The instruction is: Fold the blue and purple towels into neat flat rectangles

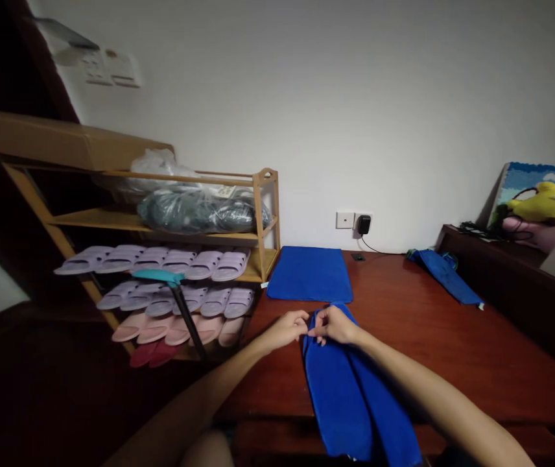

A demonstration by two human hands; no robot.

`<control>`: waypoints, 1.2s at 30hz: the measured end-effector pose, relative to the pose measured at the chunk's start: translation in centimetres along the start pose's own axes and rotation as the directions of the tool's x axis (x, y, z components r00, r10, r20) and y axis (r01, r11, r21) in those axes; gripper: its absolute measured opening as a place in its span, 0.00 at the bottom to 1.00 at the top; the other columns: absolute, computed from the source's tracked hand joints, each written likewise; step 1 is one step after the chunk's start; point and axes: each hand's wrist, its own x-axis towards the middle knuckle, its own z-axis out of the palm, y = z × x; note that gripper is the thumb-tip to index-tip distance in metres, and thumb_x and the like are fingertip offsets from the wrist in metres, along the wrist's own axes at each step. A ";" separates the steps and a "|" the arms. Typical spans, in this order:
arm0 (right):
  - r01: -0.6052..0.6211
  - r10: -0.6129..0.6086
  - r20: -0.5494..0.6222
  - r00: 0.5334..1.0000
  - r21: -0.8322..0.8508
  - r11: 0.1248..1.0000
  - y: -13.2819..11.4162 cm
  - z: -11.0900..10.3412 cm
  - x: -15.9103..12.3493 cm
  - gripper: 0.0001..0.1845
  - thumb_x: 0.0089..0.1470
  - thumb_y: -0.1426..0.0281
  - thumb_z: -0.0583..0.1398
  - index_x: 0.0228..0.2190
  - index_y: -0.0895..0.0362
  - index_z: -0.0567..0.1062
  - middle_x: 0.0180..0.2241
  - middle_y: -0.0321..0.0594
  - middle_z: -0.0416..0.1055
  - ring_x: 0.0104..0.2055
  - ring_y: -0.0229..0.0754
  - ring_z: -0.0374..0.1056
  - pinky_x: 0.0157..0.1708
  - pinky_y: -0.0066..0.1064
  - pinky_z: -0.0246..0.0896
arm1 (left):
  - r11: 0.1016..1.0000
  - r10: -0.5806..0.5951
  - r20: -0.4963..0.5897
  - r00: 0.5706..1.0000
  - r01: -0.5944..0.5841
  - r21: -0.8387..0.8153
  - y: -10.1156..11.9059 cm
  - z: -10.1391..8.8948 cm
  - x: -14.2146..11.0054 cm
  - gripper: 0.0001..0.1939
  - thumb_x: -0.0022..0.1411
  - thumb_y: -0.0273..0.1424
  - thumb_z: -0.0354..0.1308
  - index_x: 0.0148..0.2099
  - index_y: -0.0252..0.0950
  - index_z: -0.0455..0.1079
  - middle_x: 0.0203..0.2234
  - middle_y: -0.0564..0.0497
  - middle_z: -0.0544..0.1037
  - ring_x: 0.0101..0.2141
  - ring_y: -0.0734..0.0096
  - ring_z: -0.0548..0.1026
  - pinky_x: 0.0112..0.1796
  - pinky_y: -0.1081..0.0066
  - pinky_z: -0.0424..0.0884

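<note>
A long blue cloth (355, 395) lies on the dark red wooden table (428, 344) and hangs over its near edge. My left hand (288, 327) and my right hand (334, 324) meet at the cloth's far end, both with fingers pinched on its top edge. A folded blue cloth (309, 274) lies flat just beyond my hands, near the wall. Another blue cloth (445, 274) lies crumpled in a strip at the far right of the table.
A wooden shoe rack (265, 220) with several lilac and pink slippers (185, 263) stands left of the table, with a bagged bundle (200, 211) on its upper shelf. A teal-headed tool (161, 277) leans against it. A charger (364, 224) is plugged in at the wall. A dark cabinet (501, 266) holds toys at right.
</note>
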 end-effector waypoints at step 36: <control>-0.565 0.242 -0.588 0.772 -0.460 0.684 17.9 -16.5 -13.5 0.11 0.60 0.64 0.47 0.42 0.53 0.64 0.37 0.46 0.73 0.38 0.47 0.70 0.33 0.31 0.55 | 0.539 0.022 0.300 0.954 -0.264 0.800 0.5 2.9 -2.4 0.41 0.61 0.57 0.39 0.68 0.42 0.38 0.66 0.45 0.37 0.65 0.55 0.35 0.61 0.51 0.37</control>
